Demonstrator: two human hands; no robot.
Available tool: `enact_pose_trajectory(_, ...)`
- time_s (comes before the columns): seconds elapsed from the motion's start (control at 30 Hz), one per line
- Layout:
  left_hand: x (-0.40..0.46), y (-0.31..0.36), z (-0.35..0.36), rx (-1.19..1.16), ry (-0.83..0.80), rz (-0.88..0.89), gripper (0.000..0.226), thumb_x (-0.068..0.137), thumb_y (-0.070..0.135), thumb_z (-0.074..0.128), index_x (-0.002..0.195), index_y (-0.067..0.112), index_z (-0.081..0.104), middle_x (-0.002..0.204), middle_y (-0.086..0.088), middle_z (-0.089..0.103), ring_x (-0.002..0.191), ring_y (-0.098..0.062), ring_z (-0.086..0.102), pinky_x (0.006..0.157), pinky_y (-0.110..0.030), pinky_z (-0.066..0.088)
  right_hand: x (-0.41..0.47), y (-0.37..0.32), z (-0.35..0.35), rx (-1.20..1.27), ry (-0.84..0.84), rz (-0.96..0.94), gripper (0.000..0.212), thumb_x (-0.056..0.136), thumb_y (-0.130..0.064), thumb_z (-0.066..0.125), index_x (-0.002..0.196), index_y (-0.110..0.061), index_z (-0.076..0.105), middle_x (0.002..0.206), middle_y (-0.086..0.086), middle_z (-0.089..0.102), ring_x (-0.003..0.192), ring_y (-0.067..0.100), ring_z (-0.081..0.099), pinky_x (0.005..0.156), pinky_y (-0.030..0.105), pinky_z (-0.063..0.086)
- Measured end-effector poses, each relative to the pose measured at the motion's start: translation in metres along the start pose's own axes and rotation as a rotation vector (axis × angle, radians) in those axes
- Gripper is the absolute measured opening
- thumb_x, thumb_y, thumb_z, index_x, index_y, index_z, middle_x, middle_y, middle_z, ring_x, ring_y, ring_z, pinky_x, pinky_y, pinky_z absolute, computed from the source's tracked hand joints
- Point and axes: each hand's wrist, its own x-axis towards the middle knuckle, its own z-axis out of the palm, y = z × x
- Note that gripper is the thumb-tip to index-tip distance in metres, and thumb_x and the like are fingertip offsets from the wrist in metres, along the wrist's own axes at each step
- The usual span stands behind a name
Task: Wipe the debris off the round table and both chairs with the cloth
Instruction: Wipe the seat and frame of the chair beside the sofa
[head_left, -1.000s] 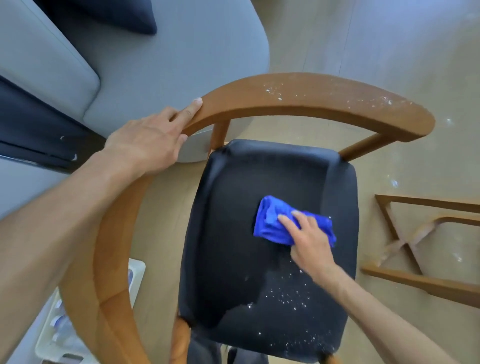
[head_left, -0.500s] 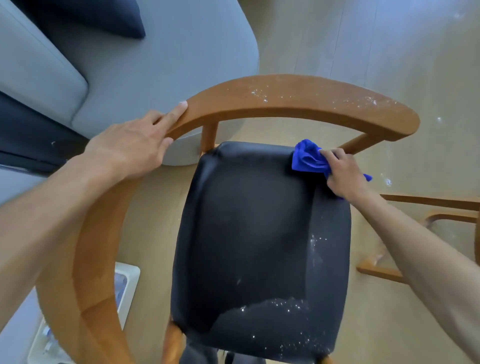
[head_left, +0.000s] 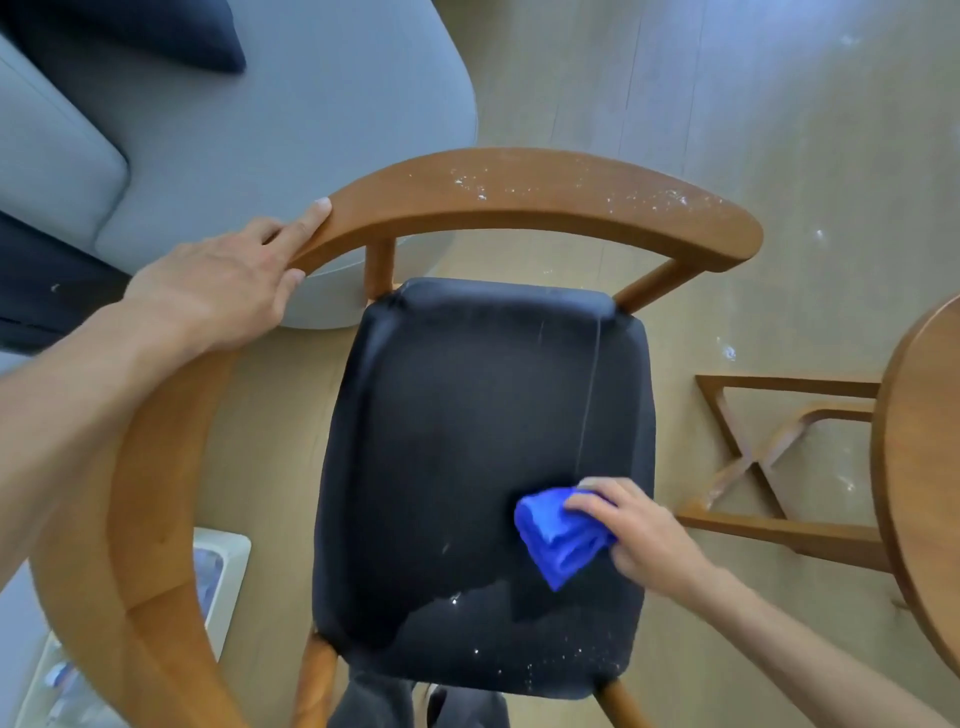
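Note:
A wooden chair with a curved backrest (head_left: 519, 195) and a black seat cushion (head_left: 457, 426) stands right below me. My right hand (head_left: 636, 530) presses a bunched blue cloth (head_left: 556, 535) onto the seat's near right part. White crumbs lie along the seat's front edge and on the right half of the backrest rail. My left hand (head_left: 218, 291) grips the left end of the rail. The round wooden table (head_left: 919, 467) shows only as an edge at the far right.
A grey sofa (head_left: 249, 119) with a dark cushion (head_left: 156, 36) sits behind the chair at upper left. The table's wooden cross base (head_left: 753, 457) stands on the pale floor to the right, with white specks scattered around. A white box (head_left: 218, 566) lies at lower left.
My right hand has swept the cloth from the seat's far right corner back toward me to the near right part. Fewer crumbs show on the seat's right side. My left hand has stayed on the rail.

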Motion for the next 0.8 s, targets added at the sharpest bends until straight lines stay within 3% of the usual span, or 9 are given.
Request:
enact_pose_trajectory(0.07, 0.002, -0.001, 0.001, 0.007, 0.003, 0.002, 0.061, 0.103, 0.038, 0.026, 0.150, 0.042, -0.012, 0.145, -0.004, 0.036, 0.105, -0.037, 0.054, 0.082, -0.046, 0.043, 0.069, 0.031, -0.033, -0.043, 0.170, 0.177, 0.066, 0.066, 0.013, 0.059, 0.124, -0.018, 0.054, 0.130, 0.011, 0.051, 0.113, 0.036, 0.052, 0.090, 0.045, 0.051)
enact_pose_trajectory(0.17, 0.002, -0.003, 0.003, 0.004, 0.006, -0.007, 0.061, 0.103, 0.038, 0.027, 0.150, 0.042, -0.011, 0.146, -0.004, 0.035, 0.107, -0.038, 0.053, 0.082, -0.046, 0.041, 0.153, 0.064, -0.063, -0.073, 0.258, 0.469, 0.064, 0.078, 0.012, 0.048, 0.136, -0.015, 0.047, 0.138, 0.012, 0.043, 0.117, 0.037, 0.045, 0.092, 0.044, 0.046)
enact_pose_trajectory(0.23, 0.004, -0.005, 0.005, -0.001, 0.015, 0.004, 0.061, 0.102, 0.038, 0.028, 0.150, 0.044, -0.010, 0.144, -0.003, 0.036, 0.109, -0.041, 0.052, 0.084, -0.048, 0.041, 0.160, 0.057, -0.051, -0.099, 0.262, 0.568, 0.065, 0.076, 0.011, 0.048, 0.136, -0.014, 0.047, 0.135, 0.013, 0.045, 0.111, 0.038, 0.047, 0.087, 0.045, 0.047)
enact_pose_trajectory(0.37, 0.004, -0.005, 0.004, -0.005, 0.013, -0.001, 0.061, 0.102, 0.037, 0.028, 0.149, 0.044, -0.009, 0.145, -0.003, 0.036, 0.109, -0.044, 0.052, 0.083, -0.047, 0.040, 0.050, -0.013, 0.035, -0.126, 0.249, 0.300, 0.061, 0.066, 0.006, 0.039, 0.120, -0.011, 0.060, 0.118, 0.015, 0.058, 0.093, 0.037, 0.058, 0.078, 0.041, 0.053)
enact_pose_trajectory(0.47, 0.003, -0.005, 0.002, -0.006, 0.021, 0.006, 0.061, 0.102, 0.037, 0.027, 0.150, 0.043, -0.010, 0.145, -0.004, 0.036, 0.107, -0.042, 0.053, 0.081, -0.046, 0.040, -0.039, -0.062, 0.071, -0.041, 0.023, 0.102, 0.059, 0.065, -0.005, 0.032, 0.116, -0.023, 0.055, 0.117, 0.003, 0.051, 0.091, 0.025, 0.063, 0.078, 0.028, 0.052)
enact_pose_trajectory(0.53, 0.003, -0.005, 0.002, -0.015, -0.001, 0.006, 0.061, 0.103, 0.037, 0.026, 0.149, 0.043, -0.012, 0.145, -0.003, 0.036, 0.106, -0.041, 0.054, 0.083, -0.046, 0.042, -0.053, -0.065, 0.063, -0.060, -0.064, 0.011, 0.061, 0.061, -0.011, 0.030, 0.113, -0.032, 0.053, 0.115, -0.006, 0.049, 0.085, 0.017, 0.066, 0.064, 0.019, 0.052)
enact_pose_trajectory(0.6, 0.001, -0.006, 0.002, -0.013, -0.009, 0.003, 0.061, 0.103, 0.038, 0.026, 0.149, 0.043, -0.013, 0.144, -0.004, 0.035, 0.106, -0.040, 0.054, 0.086, -0.049, 0.044, -0.024, -0.053, 0.038, -0.029, -0.016, 0.003, 0.062, 0.061, -0.013, 0.030, 0.114, -0.033, 0.057, 0.116, -0.007, 0.057, 0.087, 0.018, 0.067, 0.060, 0.018, 0.053)
enact_pose_trajectory(0.67, 0.000, -0.006, 0.002, -0.002, -0.005, 0.006, 0.061, 0.103, 0.038, 0.027, 0.149, 0.042, -0.013, 0.144, -0.004, 0.036, 0.108, -0.040, 0.053, 0.087, -0.049, 0.044, 0.033, -0.042, 0.013, 0.013, 0.130, 0.070, 0.060, 0.066, -0.005, 0.037, 0.117, -0.025, 0.062, 0.119, 0.002, 0.062, 0.097, 0.027, 0.064, 0.067, 0.031, 0.058)
enact_pose_trajectory(0.8, 0.001, -0.004, 0.004, 0.008, 0.020, 0.012, 0.061, 0.104, 0.037, 0.028, 0.150, 0.042, -0.011, 0.143, -0.006, 0.038, 0.108, -0.040, 0.053, 0.087, -0.049, 0.045, 0.171, -0.045, -0.023, -0.068, 0.280, 0.333, 0.062, 0.077, 0.011, 0.048, 0.134, -0.014, 0.051, 0.138, 0.008, 0.047, 0.118, 0.035, 0.045, 0.085, 0.044, 0.049)
